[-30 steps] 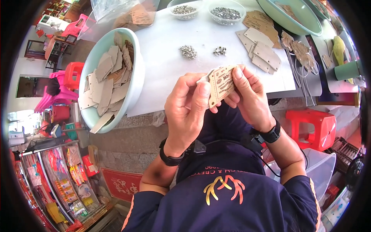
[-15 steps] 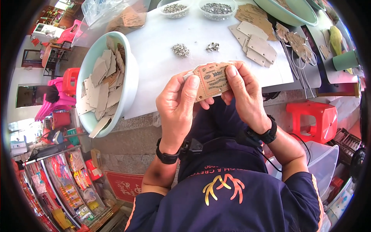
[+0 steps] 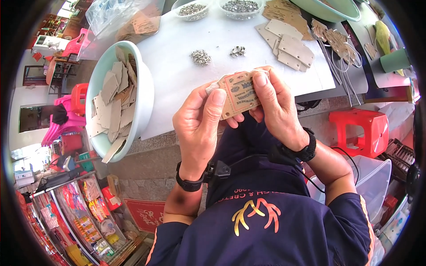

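Between my two hands is a small tan printed tag [image 3: 238,95] with holes near its corners, held in front of the table's near edge. My left hand [image 3: 199,117] pinches its left side, thumb on the printed face. At the opposite side my right hand [image 3: 275,102] grips it the same way, the thumb covering part of the print. A pale piece shows at the tag's upper left, by my left fingers. Beyond my hands, a pile of small silvery metal fasteners [image 3: 201,57] and a smaller pile of metal pieces [image 3: 238,52] lie on the white tabletop [image 3: 171,48].
A light green basin [image 3: 144,84] of loose tags stands at the left. Stacked grey tags [image 3: 295,52] lie at the right, near tan tags [image 3: 288,15]. Two clear tubs [image 3: 191,17] of metal parts sit at the back. A red stool [image 3: 361,128] stands right of me.
The tag has tilted slightly in my hands, and both hands keep their hold. The whole view has shifted a little.
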Demonstrator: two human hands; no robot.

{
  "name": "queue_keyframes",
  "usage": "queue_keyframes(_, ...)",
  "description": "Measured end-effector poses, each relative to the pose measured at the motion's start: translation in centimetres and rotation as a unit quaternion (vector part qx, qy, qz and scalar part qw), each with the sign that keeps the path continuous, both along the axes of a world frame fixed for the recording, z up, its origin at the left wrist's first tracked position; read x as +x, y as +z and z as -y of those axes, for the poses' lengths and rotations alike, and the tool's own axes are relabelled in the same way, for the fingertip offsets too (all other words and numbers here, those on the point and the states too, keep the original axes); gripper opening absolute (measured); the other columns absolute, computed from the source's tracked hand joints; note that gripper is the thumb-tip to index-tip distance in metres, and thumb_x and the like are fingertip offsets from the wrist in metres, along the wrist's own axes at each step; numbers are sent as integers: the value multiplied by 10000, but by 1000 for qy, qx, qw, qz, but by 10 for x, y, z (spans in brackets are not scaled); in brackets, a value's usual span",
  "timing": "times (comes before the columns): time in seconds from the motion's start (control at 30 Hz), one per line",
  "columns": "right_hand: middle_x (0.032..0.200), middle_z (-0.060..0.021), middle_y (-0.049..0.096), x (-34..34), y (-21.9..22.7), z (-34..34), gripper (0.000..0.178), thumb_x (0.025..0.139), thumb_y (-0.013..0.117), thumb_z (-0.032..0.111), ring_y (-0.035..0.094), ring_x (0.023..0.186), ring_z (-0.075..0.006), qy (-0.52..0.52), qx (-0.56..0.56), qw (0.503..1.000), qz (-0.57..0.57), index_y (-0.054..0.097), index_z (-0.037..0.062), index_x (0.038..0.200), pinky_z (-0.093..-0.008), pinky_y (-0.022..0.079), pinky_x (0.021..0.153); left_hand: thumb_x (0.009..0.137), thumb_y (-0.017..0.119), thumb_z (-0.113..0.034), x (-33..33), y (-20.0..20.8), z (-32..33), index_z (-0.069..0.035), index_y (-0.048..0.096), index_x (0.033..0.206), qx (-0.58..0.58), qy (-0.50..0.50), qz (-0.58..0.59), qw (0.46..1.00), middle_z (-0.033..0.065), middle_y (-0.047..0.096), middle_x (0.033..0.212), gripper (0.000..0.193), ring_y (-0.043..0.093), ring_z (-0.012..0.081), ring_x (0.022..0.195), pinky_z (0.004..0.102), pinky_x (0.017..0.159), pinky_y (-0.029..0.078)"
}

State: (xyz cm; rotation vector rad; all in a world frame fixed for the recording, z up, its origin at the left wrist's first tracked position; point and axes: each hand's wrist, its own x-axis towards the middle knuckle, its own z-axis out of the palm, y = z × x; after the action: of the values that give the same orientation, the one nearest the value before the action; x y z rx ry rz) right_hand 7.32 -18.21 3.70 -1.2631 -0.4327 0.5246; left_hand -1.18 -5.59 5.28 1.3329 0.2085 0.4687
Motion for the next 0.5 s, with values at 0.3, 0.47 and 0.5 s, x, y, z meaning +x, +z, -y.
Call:
queue_keyframes(0.3,764,4,551,-2,0,-7,258,1024,482,252,468,627,-41,-27,-4,999,40,551,4,1035,-208,406,540,995,528,-146,1,1,-6,51,583,1097,0,-1,-5,1000,110,664,847,228,618,124,644,225,558,496)
queue_keyframes(0.47,752,-3,546,-4,6,-10,249,1024,480,239,464,622,-44,-26,-16,999,36,549,0,1031,-217,404,536,968,574,-120,-1,4,-4,37,576,1100,-6,16,8,1000,98,661,859,205,604,111,643,217,558,482)
queue_keyframes(0.5,755,0,544,-4,7,-10,254,1026,473,244,459,622,-43,-21,-17,999,36,547,1,1033,-217,403,538,959,587,-113,-1,5,-5,36,574,1101,-6,12,5,1000,96,660,865,205,604,109,649,214,558,479)
